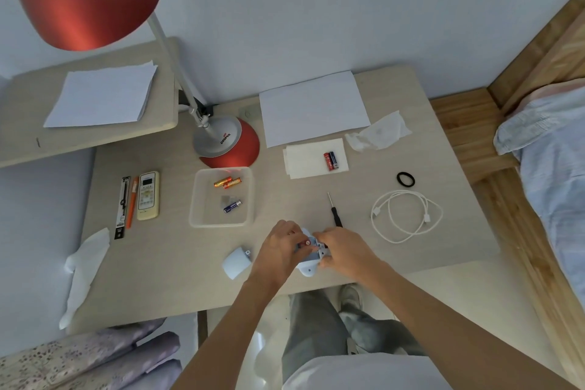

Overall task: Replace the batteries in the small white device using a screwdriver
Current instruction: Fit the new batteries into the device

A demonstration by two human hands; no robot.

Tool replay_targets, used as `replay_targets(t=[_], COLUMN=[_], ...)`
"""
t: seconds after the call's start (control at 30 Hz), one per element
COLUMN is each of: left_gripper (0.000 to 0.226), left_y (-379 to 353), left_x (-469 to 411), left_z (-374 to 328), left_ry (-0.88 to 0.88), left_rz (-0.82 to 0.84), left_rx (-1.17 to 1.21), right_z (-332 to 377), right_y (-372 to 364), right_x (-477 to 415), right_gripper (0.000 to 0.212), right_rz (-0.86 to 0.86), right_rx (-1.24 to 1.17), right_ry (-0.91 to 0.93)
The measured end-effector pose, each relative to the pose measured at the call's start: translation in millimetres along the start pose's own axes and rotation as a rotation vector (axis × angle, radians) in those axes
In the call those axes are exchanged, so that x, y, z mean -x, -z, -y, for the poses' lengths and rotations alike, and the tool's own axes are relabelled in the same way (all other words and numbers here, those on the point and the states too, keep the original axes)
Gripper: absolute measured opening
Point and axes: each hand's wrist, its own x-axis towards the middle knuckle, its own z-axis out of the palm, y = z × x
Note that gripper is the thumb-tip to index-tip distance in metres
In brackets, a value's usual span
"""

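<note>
The small white device lies near the desk's front edge with its battery bay open. My left hand pinches a red battery over the bay. My right hand grips the device from the right side. Its white cover lies just to the left on the desk. The black-handled screwdriver rests on the desk just beyond my right hand. A red and a dark battery lie together on a white tissue farther back.
A clear plastic tray holds two orange batteries and a blue one. A red desk lamp, a remote control, pens, paper sheets, a white cable, a black hair band and crumpled tissues lie around.
</note>
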Motion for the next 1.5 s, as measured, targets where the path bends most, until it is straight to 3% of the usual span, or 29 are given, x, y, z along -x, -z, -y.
replay_targets(t=[0.07,0.17,0.33,0.5,0.63,0.93,1.5], left_gripper=[0.028,0.022,0.019,0.042,0.059,0.05,0.048], left_y=[0.0,2.2,1.8,-5.2,-15.9,-20.3,-20.0], left_x=[4.0,4.1,-6.0,-10.9,-7.0,1.3,-2.9], left_z=[-2.3,-7.1,-12.8,-7.1,-1.6,-0.1,-1.0], left_ry=[0.011,0.084,0.373,0.56,0.602,0.717,0.798], left_rz=[-0.035,-0.062,-0.086,-0.06,-0.023,-0.02,0.005], left_rx=[0.017,0.035,0.245,0.443,0.424,0.645,0.571], right_z=[0.3,1.2,4.1,5.5,6.9,1.5,1.1], right_y=[-0.3,0.8,4.2,5.6,7.3,8.2,6.0], right_x=[1.6,2.4,2.4,4.4,4.3,5.8,8.0], right_gripper=[0.046,0.045,0.045,0.045,0.043,0.047,0.051], right_rz=[-0.002,0.0,0.016,0.025,0.031,0.049,0.03], right_rx=[0.007,0.022,0.032,0.003,0.023,0.056,-0.018], right_ry=[0.004,-0.003,-0.006,-0.017,-0.011,-0.019,-0.002])
